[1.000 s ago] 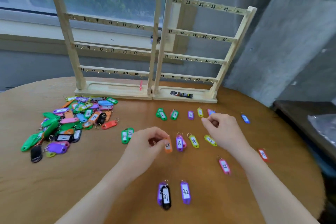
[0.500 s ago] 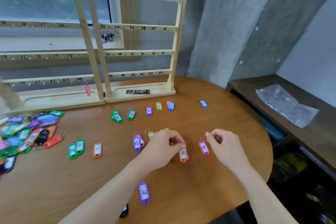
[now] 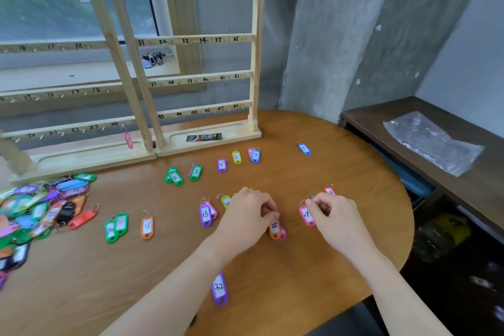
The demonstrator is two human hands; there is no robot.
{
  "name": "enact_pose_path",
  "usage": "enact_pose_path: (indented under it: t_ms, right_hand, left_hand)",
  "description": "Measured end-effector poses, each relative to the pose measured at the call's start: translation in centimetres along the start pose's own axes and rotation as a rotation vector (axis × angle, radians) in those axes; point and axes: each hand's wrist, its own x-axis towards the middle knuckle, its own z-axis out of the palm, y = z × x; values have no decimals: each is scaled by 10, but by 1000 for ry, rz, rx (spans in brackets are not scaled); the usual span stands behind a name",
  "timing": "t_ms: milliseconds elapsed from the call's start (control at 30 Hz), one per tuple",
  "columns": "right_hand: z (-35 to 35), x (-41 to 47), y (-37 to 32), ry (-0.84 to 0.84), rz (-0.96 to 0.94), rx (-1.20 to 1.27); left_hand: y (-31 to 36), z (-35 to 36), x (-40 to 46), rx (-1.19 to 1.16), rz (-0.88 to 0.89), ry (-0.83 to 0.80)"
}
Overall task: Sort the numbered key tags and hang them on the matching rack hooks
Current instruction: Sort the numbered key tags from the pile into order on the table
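Observation:
My left hand [image 3: 249, 214] pinches the ring of an orange tag marked 25 [image 3: 274, 228], which lies on the round wooden table [image 3: 341, 172] over a pink tag. My right hand [image 3: 334, 213] pinches the ring of a pink tag marked 27 [image 3: 306, 215]. Sorted tags lie in rows: green 2 [image 3: 175, 178], green 3 [image 3: 195, 172], purple 5 [image 3: 222, 164], yellow 6 [image 3: 236, 157], blue 7 [image 3: 255, 155], blue 9 [image 3: 304, 148], green 10 [image 3: 120, 223], orange 11 [image 3: 147, 226], purple 13 [image 3: 205, 215], purple 32 [image 3: 219, 288]. Two wooden racks [image 3: 255, 63] with numbered hooks stand behind.
An unsorted heap of coloured tags [image 3: 41, 210] covers the table's left side. A pink tag [image 3: 128, 140] hangs at the left rack's lowest bar. A dark wooden bench [image 3: 381, 117] with a clear plastic bag [image 3: 431, 142] stands to the right, beyond the table edge.
The view swung right. My left hand carried the orange tag from the middle row to the pink tag at the right; my right hand took hold of the pink 27 tag's ring.

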Motion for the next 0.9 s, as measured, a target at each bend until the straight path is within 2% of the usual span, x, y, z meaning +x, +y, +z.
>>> enact_pose_path:
  t_ms: [267, 467, 700, 900]
  right_hand:
    - [7, 2, -18, -20, -40, 31]
    - [25, 6, -48, -66, -80, 82]
    - [74, 10, -101, -180, -173, 84]
    - [125, 9, -156, -291, -308, 89]
  left_hand:
    - [-16, -8, -8, 55, 55, 113]
    - [-50, -43, -46, 218, 63, 273]
    - [-115, -95, -126, 321, -133, 450]
    - [-164, -131, -196, 444, -478, 611]
